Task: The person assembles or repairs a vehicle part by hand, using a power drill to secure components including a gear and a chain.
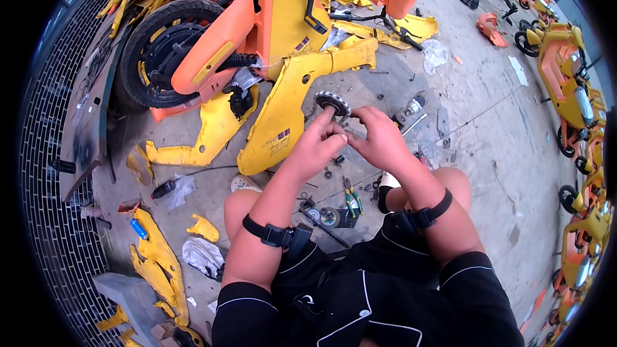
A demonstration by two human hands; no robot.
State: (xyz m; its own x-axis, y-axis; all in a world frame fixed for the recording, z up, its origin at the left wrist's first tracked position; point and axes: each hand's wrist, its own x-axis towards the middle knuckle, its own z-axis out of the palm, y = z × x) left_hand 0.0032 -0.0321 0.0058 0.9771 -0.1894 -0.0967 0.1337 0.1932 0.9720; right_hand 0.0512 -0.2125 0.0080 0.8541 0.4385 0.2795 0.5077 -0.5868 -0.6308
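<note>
A round toothed sprocket (332,103), dark in the middle with a silvery rim, is held up above the floor in front of me. My left hand (321,142) is closed on it, its index finger reaching to the centre. Close beside the rim is my right hand (379,138), fingers bent and pinched; what lies between them is hidden. The thumbs of both hands come together below the sprocket. Just past my left hand lies a long yellow body panel (286,106).
A yellow and orange scooter (222,48) lies on its side at the far left. Green-handled pliers (352,197), a power drill (411,108) and several small parts lie on the concrete floor. More scooters (562,90) line the right side. Loose yellow panels (160,257) lie at left.
</note>
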